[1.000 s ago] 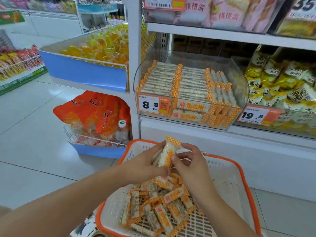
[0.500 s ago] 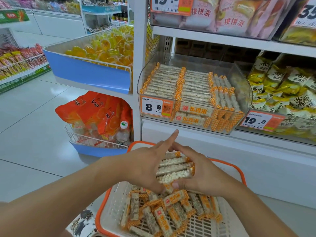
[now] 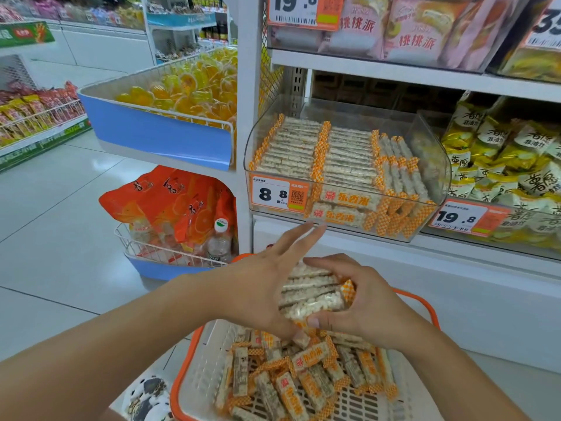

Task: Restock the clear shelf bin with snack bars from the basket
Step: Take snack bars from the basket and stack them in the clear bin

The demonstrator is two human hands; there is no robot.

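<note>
A stack of several snack bars (image 3: 309, 291), white puffed rice in clear wrappers with orange checked ends, is pressed between my two hands above the basket. My left hand (image 3: 267, 281) flanks its left side with the index and middle fingers stretched up toward the shelf. My right hand (image 3: 368, 302) cups its right side. The white basket with an orange rim (image 3: 194, 360) sits below and holds many loose bars (image 3: 303, 378). The clear shelf bin (image 3: 431, 165) stands just above, filled with neat rows of the same bars.
A price tag reading 8.8 (image 3: 279, 194) hangs on the bin front. Yellow-green snack bags (image 3: 501, 159) fill the bin to the right. Left of the shelf post are a blue-fronted bin of yellow jellies (image 3: 182, 95) and a wire basket of orange bags (image 3: 179, 205). The tiled aisle floor (image 3: 54, 244) lies left.
One second ago my hands fiddled with a bar or two upright; they since gathered several bars into a flat stack and lifted it a little toward the bin.
</note>
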